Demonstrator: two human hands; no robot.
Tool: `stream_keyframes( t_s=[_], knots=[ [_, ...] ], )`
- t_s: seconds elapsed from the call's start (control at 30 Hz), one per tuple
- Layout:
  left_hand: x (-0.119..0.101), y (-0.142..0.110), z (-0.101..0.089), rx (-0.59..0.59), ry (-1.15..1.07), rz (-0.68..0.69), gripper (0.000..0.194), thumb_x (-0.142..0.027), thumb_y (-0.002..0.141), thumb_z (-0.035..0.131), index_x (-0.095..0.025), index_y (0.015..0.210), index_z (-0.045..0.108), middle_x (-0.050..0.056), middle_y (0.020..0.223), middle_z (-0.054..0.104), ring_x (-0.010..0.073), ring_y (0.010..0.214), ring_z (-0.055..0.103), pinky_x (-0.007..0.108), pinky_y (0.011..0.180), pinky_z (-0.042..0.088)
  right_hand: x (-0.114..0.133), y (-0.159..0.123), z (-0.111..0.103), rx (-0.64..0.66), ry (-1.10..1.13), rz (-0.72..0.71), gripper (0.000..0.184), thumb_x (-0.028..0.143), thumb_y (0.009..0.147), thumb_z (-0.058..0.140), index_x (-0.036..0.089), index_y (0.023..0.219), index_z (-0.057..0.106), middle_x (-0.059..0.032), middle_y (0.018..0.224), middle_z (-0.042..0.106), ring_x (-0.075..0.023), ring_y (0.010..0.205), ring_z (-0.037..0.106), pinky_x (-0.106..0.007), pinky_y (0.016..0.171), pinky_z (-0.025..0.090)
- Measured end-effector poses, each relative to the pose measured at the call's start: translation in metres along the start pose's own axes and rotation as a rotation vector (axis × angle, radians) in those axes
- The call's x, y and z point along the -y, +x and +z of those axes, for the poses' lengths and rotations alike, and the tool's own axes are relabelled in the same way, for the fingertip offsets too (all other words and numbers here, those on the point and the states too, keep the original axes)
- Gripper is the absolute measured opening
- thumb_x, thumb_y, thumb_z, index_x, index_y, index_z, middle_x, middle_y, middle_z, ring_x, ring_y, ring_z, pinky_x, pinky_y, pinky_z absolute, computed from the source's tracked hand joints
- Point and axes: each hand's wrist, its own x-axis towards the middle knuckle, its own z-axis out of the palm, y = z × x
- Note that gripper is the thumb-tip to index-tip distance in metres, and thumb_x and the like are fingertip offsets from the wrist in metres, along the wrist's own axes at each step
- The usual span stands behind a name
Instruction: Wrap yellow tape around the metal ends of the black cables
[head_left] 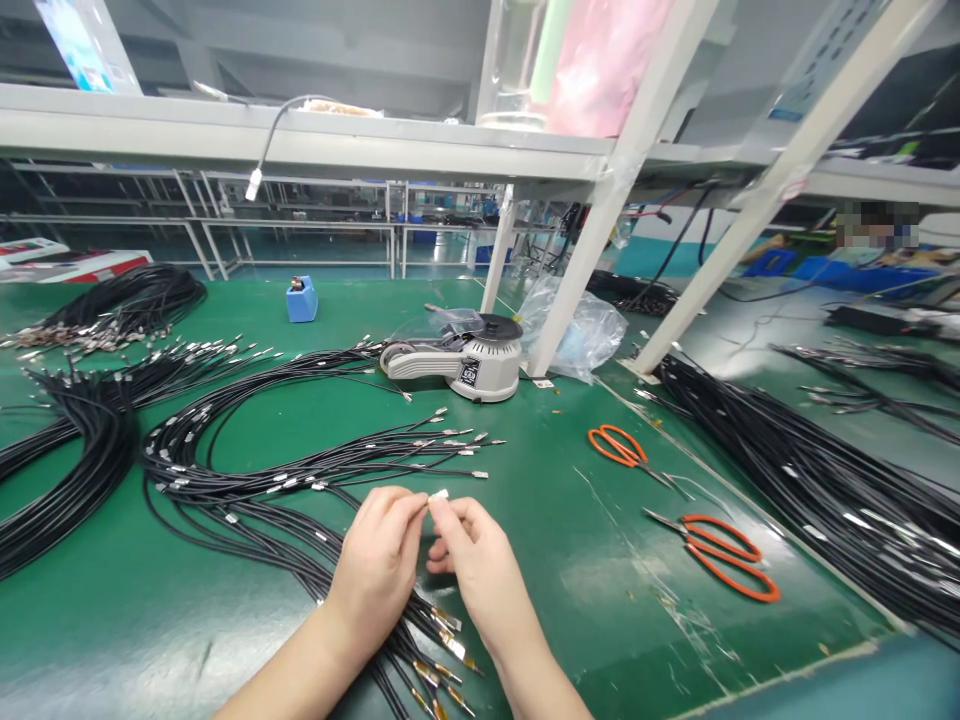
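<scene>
At the middle of the bench my left hand (382, 550) is closed in a pinch. Its fingertips meet those of my right hand (476, 550), which pinches a small white-tipped cable end (439, 495). A bit of amber colour shows between the fingers; most of the piece is hidden. Beneath my hands runs a bundle of black cables (285, 548) with white labels. Its near ends carry amber tape and silvery connectors (450, 645). Just beyond lies another black cable bundle (375, 455), its metal ends pointing right.
Two orange-handled scissors (619, 447) (731, 555) lie to the right. A grey round tape dispenser (487, 360) stands behind, near a plastic bag (581, 330) and slanted white posts (600, 210). A blue block (302, 300) sits farther left. More cables (795, 450) line the right side.
</scene>
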Motion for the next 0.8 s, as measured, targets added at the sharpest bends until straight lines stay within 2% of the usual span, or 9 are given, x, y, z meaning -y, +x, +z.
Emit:
stream_keyframes(
  t_s=[0.23, 0.5, 0.8],
  knots=[
    [0.001, 0.0, 0.0, 0.03, -0.039, -0.027, 0.013, -0.01, 0.088, 0.051, -0.015, 0.096, 0.059, 0.005, 0.086, 0.062, 0.0152, 0.082, 0.057, 0.027, 0.075, 0.049, 0.0, -0.006, -0.003, 0.017, -0.032, -0.002, 0.023, 0.037, 0.074, 0.063, 0.016, 0.068, 0.057, 0.0038, 0.057, 0.055, -0.0117, 0.055, 0.054, -0.023, 0.056, 0.046],
    [-0.001, 0.007, -0.012, 0.137, -0.037, -0.1, 0.011, -0.016, 0.089, 0.05, -0.017, 0.087, 0.061, 0.004, 0.082, 0.063, 0.0168, 0.081, 0.056, 0.03, 0.075, 0.045, -0.005, -0.009, -0.005, -0.016, -0.175, -0.161, 0.021, 0.036, 0.078, 0.058, 0.016, 0.074, 0.061, -0.0035, 0.071, 0.063, -0.0177, 0.067, 0.058, -0.028, 0.064, 0.045],
    [-0.004, 0.013, -0.019, 0.284, -0.118, -0.284, 0.018, -0.021, 0.091, 0.046, -0.019, 0.082, 0.062, 0.003, 0.08, 0.064, 0.0173, 0.081, 0.056, 0.03, 0.076, 0.044, -0.01, -0.007, -0.002, -0.032, -0.215, -0.262, 0.018, 0.034, 0.081, 0.056, 0.017, 0.077, 0.062, -0.0063, 0.077, 0.067, -0.0198, 0.071, 0.061, -0.031, 0.066, 0.048]
  ],
)
